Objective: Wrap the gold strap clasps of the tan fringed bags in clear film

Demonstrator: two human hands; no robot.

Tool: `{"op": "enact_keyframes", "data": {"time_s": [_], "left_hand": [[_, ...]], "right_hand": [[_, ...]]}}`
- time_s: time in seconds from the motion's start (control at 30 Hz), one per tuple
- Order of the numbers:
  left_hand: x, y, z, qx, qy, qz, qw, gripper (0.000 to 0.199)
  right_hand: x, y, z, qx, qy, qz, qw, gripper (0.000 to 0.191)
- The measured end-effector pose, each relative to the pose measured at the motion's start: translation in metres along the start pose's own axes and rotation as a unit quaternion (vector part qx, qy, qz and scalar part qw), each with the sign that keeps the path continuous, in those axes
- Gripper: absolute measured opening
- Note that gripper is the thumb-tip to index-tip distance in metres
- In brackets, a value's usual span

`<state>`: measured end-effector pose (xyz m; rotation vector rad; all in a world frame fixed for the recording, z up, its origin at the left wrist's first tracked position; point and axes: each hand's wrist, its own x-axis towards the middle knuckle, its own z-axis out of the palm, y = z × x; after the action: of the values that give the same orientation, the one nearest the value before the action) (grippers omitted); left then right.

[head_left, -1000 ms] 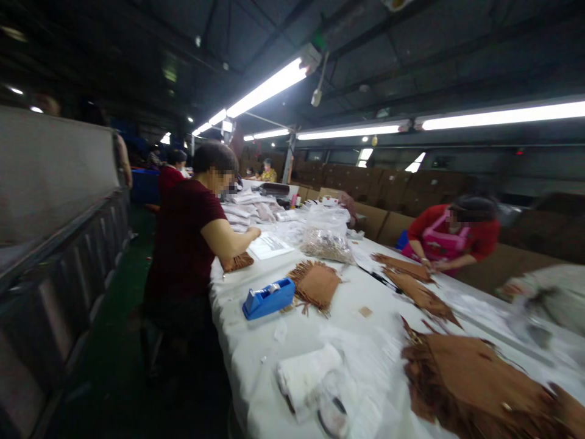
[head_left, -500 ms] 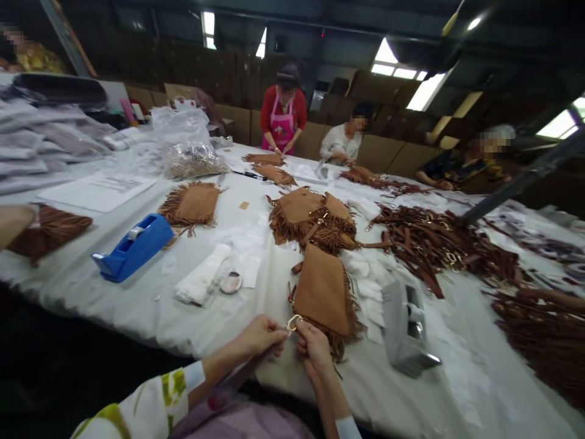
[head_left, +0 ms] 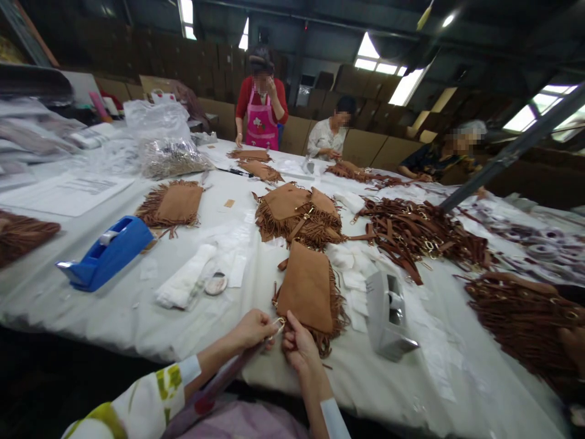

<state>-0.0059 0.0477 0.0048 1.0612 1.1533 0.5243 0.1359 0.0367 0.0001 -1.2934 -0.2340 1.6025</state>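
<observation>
A gold snap hook (head_left: 277, 328) is pinched in the fingertips of my left hand (head_left: 254, 330). From that hand a mauve-brown, wrapped-looking band (head_left: 223, 379) runs down toward my lap; its join to the hook is hidden. My right hand (head_left: 301, 349) is closed at the lower left corner of a tan fringed bag (head_left: 305, 286), fingertips on its edge just right of the hook. What lies under those fingers is partly hidden. The bag rests flat on the table, fringe along its right and lower sides.
A grey tape dispenser (head_left: 386, 317) stands right of the bag, a blue one (head_left: 107, 253) to the left. Beyond lie more fringed bags (head_left: 292, 210), a heap of brown straps (head_left: 420, 235) and a white roll (head_left: 186, 277). At the right edge, another person's hand (head_left: 573, 347) touches dark brown fringe (head_left: 521, 323).
My right fingers have moved off the gold hook to the bag's corner; my left hand still holds the hook. The view has shifted right. The co-worker in the apron has raised a hand.
</observation>
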Motion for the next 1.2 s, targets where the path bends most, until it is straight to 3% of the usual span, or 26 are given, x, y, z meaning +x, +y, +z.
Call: {"op": "enact_keyframes", "data": {"time_s": [0.23, 0.57, 0.87, 1.07, 1.2], "left_hand": [[0.009, 0.012, 0.004, 0.006, 0.029, 0.026, 0.999, 0.042], [0.01, 0.005, 0.017, -0.004, 0.132, 0.023, 0.991, 0.043], [0.006, 0.007, 0.015, 0.009, 0.136, -0.007, 0.991, 0.035], [-0.001, 0.013, 0.01, 0.06, 0.176, 0.034, 0.982, 0.023], [-0.005, 0.017, 0.01, 0.128, 0.205, 0.116, 0.963, 0.015]], "right_hand": [[0.007, 0.006, 0.001, 0.024, 0.043, -0.04, 0.998, 0.035], [0.001, 0.005, 0.001, 0.003, 0.043, -0.052, 0.998, 0.028], [-0.002, 0.012, -0.006, -0.057, 0.026, -0.048, 0.997, 0.04], [0.001, 0.014, -0.004, -0.056, 0.058, -0.078, 0.994, 0.033], [0.001, 0.016, -0.003, -0.065, 0.059, -0.087, 0.992, 0.032]]}}
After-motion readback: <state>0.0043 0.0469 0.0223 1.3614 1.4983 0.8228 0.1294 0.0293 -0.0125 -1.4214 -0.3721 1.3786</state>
